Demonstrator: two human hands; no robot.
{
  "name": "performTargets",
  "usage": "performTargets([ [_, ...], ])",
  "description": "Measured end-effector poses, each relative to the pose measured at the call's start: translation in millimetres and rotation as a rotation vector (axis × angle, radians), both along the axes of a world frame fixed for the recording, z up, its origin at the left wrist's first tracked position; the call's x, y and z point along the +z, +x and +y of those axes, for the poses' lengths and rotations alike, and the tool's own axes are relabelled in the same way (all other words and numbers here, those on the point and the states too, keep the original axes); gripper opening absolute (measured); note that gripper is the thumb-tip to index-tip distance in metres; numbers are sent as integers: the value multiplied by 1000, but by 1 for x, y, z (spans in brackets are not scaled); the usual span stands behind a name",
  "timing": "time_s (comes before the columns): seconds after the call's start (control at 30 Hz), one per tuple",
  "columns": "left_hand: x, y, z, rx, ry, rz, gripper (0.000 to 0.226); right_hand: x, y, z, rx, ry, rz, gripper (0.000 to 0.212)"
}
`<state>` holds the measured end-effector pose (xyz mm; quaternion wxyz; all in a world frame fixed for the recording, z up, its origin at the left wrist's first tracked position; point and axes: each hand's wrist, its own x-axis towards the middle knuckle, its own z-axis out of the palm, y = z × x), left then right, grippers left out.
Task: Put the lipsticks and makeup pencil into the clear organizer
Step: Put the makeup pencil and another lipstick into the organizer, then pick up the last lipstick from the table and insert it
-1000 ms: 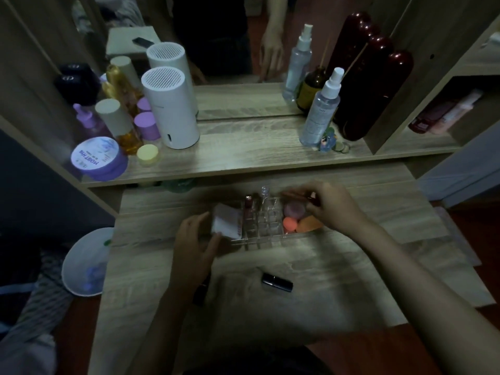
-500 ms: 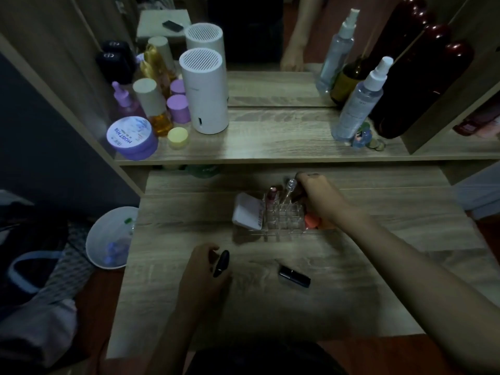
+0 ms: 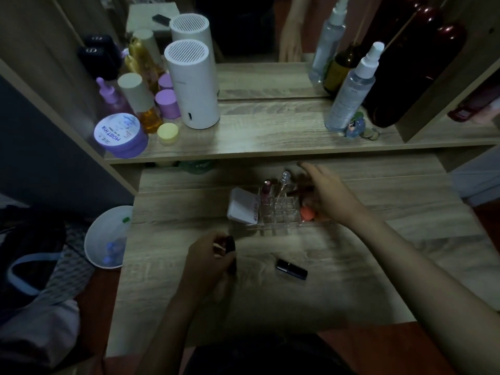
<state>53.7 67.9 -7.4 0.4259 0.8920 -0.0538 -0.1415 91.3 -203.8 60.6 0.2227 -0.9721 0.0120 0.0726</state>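
Note:
The clear organizer (image 3: 270, 228) stands mid-desk. In it are a white compact (image 3: 241, 207), an upright pink lipstick (image 3: 266, 191), a clear-capped tube (image 3: 284, 180) and an orange sponge (image 3: 307, 214). My right hand (image 3: 328, 197) hovers over its right back part with fingers spread. A blurred thin dark stick (image 3: 296, 190), probably the makeup pencil, lies just under the fingertips. In front of the organizer, my left hand (image 3: 207, 257) grips a dark lipstick (image 3: 230, 246) just above the desk. A second black lipstick (image 3: 291, 269) lies on the desk to its right.
A raised shelf (image 3: 270, 142) behind the desk carries a white cylinder (image 3: 193, 85), jars, bottles and a spray bottle (image 3: 351, 90), with a mirror behind. A white bin (image 3: 105, 236) stands on the floor to the left of the desk.
My left hand left the organizer's side, picked a dark lipstick off the desk and lifted it. My right hand's fingers have spread apart over the organizer where it held the pencil.

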Motion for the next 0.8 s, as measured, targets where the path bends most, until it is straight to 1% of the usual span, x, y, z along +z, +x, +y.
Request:
performTargets([
  [0.07,13,8,-10,-30,-38,-37,26,5,-8,-5,-5,-2,-16,83],
  [0.13,24,17,-22,-75,-80,-88,25,10,-17,-8,-18,7,-64,80],
  [0.2,34,28,-35,-94,-119,-153,24,16,-27,-7,-58,29,-184,67],
  [0.27,40,39,-49,-73,-154,-231,23,20,-41,0,-90,35,-343,47],
  [0.3,41,45,-55,-58,-159,-258,23,21,-48,5,-78,47,-389,37],
  [0.33,42,50,-62,-47,-154,-269,23,19,-56,11,-46,61,-388,29],
  [0.37,41,54,-67,-44,-141,-273,24,15,-64,16,-5,70,-335,22],
  [0.4,40,58,-72,-51,-125,-275,24,9,-72,22,38,66,-235,19],
  [0.43,38,61,-76,-64,-106,-278,25,1,-79,27,78,38,-110,21],
  [0.5,34,64,-82,-83,-78,-285,25,-17,-91,34,151,-86,102,29],
  [0.57,31,67,-85,-91,-80,-290,26,-31,-100,38,186,-163,214,35],
  [0.67,27,69,-86,-105,-73,-286,26,-45,-107,39,169,-184,266,37],
  [0.8,20,69,-87,-131,-29,-272,26,-56,-111,39,129,-182,242,29],
])
